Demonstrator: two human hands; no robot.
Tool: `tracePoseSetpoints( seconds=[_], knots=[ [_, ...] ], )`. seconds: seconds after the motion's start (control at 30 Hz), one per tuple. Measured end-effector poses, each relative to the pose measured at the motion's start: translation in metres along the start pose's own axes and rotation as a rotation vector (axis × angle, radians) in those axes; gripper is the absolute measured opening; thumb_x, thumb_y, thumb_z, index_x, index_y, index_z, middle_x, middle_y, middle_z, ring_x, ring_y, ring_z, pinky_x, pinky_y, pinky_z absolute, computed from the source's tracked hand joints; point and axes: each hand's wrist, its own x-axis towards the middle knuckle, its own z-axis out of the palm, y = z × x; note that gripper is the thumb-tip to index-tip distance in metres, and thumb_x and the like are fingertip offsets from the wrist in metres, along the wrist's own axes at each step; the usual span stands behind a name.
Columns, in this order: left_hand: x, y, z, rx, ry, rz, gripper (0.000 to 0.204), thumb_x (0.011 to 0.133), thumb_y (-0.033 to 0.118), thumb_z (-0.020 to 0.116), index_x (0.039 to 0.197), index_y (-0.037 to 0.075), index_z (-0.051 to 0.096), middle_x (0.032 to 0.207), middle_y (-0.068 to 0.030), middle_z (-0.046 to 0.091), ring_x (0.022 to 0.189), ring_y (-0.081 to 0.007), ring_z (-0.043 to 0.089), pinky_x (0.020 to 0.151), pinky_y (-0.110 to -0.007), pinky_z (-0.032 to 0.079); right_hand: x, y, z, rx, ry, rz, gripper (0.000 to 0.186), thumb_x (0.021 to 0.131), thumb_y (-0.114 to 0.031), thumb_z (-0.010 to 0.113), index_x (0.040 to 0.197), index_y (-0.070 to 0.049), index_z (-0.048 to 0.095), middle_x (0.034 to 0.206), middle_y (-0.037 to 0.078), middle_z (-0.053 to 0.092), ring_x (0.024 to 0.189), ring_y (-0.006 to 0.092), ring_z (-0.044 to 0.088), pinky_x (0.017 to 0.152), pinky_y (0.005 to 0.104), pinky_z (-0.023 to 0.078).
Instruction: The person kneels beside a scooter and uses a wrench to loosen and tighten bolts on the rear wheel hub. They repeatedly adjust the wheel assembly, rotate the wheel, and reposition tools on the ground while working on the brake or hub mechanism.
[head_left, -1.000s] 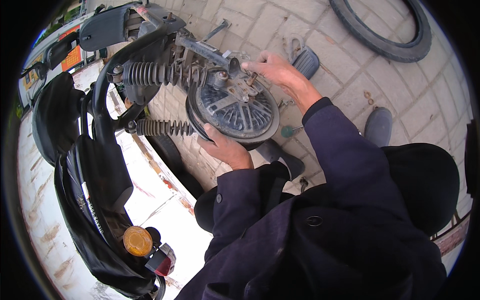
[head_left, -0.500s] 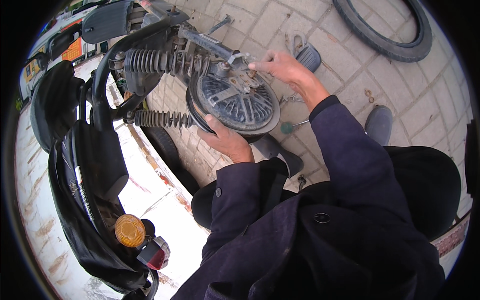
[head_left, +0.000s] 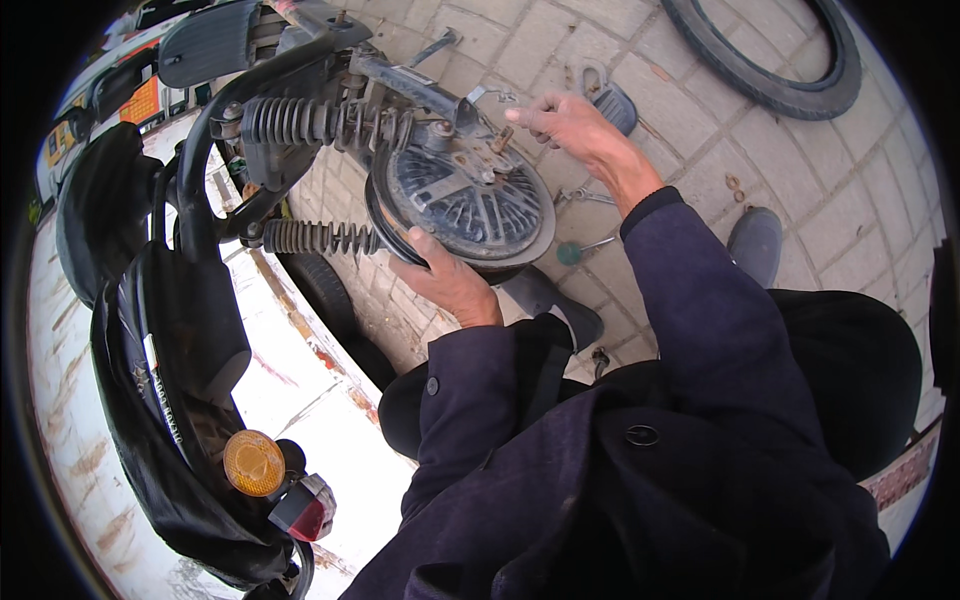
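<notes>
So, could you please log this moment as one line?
Left hand: gripping edge of wheel | Right hand: near axle end, hold unclear | Nearby: green-handled screwdriver, loose tyre on paving

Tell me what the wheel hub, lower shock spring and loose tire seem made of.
Wheel hub, probably cast metal: worn dark finish, molded ribs, dull sheen. Lower shock spring, likely steel: dusty dark-gray finish, coiled wire. Loose tire, apparently rubber: matte dark finish, thick open ring.

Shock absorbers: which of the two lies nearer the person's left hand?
The lower shock absorber, its end close beside the left hand; the upper one sits farther away.
</notes>
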Motion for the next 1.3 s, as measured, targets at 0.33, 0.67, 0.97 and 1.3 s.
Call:
tracePoseSetpoints(
  seconds=[0.33,0.67,0.97,1.3],
  knots=[
    [0.003,-0.004,-0.004,-0.122,-0.05,-0.051,0.063,0.101,0.033,0.06,0.14,-0.012,0.04,0.13,-0.0227,0.054,0.113,-0.0259,0.054,0.102,-0.037,0.043,-0.004,-0.006,0.014,0.182,-0.049,-0.059,0.046,0.084,-0.039,0.083,0.101,-0.001,0.063,0.094,0.011,0.072,0.084,0.0154,0.067,0.072,0.0269,0.049],
    [0.0,-0.002,-0.003,-0.07,-0.038,-0.022,0.064,0.102,0.036,0.057,0.139,-0.013,0.04,0.128,-0.024,0.055,0.111,-0.0279,0.055,0.1,-0.038,0.044,-0.007,-0.009,0.016,0.233,-0.011,-0.08,0.045,0.081,-0.027,0.086,0.1,0.006,0.064,0.091,0.015,0.068,0.083,0.0212,0.071,0.075,0.0305,0.061],
    [0.001,-0.004,-0.006,-0.037,-0.03,-0.033,0.068,0.102,0.039,0.057,0.14,-0.015,0.04,0.131,-0.0258,0.054,0.113,-0.0295,0.056,0.101,-0.039,0.044,-0.011,-0.011,0.017,0.2,-0.002,-0.064,0.045,0.081,-0.028,0.086,0.099,0.008,0.066,0.093,0.015,0.069,0.083,0.021,0.071,0.074,0.0308,0.061],
    [0.0,-0.002,-0.004,-0.106,-0.033,-0.061,0.07,0.101,0.041,0.058,0.139,-0.015,0.04,0.129,-0.0264,0.055,0.111,-0.0294,0.056,0.101,-0.04,0.044,-0.014,-0.008,0.015,0.245,-0.012,-0.049,0.043,0.082,-0.033,0.084,0.097,0.003,0.066,0.092,0.013,0.07,0.083,0.0185,0.069,0.075,0.0309,0.059]
  ],
)
